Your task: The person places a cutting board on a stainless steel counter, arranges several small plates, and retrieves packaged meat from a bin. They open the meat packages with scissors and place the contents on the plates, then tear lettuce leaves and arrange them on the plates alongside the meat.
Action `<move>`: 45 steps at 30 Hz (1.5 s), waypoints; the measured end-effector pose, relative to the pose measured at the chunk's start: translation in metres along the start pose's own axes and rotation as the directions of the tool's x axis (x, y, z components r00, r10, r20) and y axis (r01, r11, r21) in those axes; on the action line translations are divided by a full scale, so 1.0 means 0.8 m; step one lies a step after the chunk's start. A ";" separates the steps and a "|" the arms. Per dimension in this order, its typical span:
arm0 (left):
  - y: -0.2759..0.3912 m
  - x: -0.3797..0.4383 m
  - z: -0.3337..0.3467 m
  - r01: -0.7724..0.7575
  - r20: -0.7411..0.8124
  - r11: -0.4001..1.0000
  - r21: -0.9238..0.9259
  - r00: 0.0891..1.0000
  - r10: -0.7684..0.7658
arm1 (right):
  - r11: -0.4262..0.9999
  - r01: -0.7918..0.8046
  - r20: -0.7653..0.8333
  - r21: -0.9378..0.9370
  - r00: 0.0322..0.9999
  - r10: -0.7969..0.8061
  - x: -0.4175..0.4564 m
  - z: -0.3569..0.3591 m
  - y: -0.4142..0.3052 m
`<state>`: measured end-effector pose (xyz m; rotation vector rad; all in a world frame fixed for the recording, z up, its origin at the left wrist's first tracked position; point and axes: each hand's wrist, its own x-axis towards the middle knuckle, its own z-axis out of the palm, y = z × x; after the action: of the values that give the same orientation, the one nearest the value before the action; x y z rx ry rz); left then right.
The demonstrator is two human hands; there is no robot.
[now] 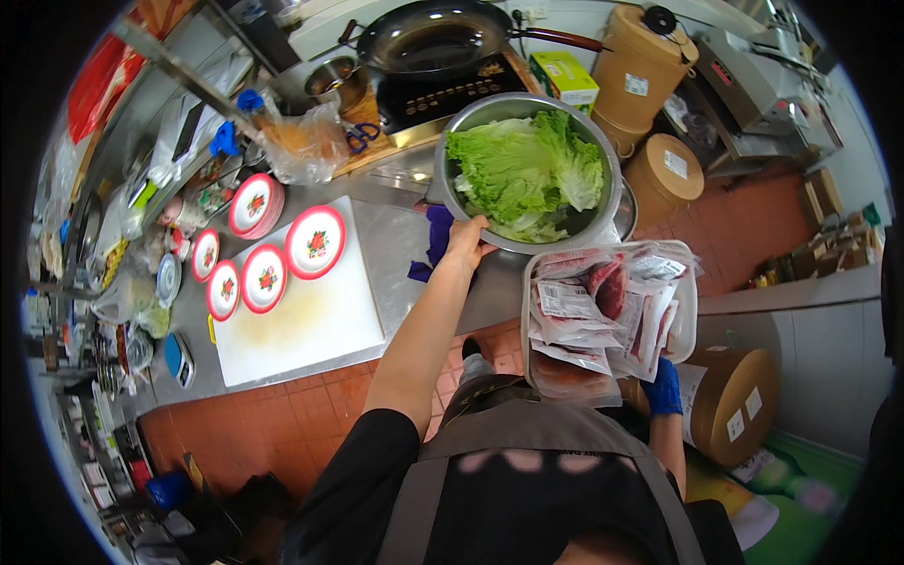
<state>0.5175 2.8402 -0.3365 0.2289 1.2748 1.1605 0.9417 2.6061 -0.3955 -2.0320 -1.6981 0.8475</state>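
Observation:
My bare left hand grips the near-left rim of a steel bowl at the counter's end. Green lettuce leaves fill the bowl. In a blue glove, my right hand holds the lower right side of a white plastic tub; its fingers are partly hidden beneath. Several labelled plastic packs of red meat are heaped in the tub. The tub is close in front of my body, just below the bowl. A purple cloth lies left of the bowl, beside my left wrist.
On the steel counter, a white cutting board carries red-rimmed floral plates. A black wok sits on an induction cooker. Blue-handled scissors and a blue scale lie nearby. Cardboard drums stand right.

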 end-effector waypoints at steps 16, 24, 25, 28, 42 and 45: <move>-0.061 -0.107 -0.015 -0.141 0.413 0.723 0.677 0.885 -0.214 | 0.978 -0.079 0.009 0.193 0.997 0.079 -0.009 0.013 -0.010; -0.077 -0.099 -0.026 -0.370 0.494 0.598 0.711 0.868 -0.050 | 0.996 -0.082 -0.058 -0.021 0.995 0.081 -0.034 0.037 -0.016; -0.066 -0.112 -0.023 -0.366 0.525 0.663 0.653 0.850 -0.047 | 0.996 -0.057 -0.095 -0.066 0.994 0.051 -0.037 0.028 -0.039; -0.066 -0.111 -0.032 -0.395 0.554 0.664 0.635 0.832 -0.034 | 0.955 -0.191 -0.025 0.229 0.979 0.201 -0.045 0.026 -0.052; 0.005 -0.134 -0.109 -0.253 0.467 0.598 0.760 0.853 -0.234 | 0.983 0.006 -0.017 -0.185 1.000 -0.009 -0.078 0.058 -0.135; -0.022 -0.132 -0.116 -0.236 0.454 0.655 0.718 0.872 -0.182 | 0.516 -0.127 -0.077 0.847 0.931 0.356 -0.080 0.101 -0.086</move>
<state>0.4661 2.7100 -0.3156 1.1175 1.2172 0.4479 0.8310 2.5507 -0.4006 -1.5686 -0.6080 1.1485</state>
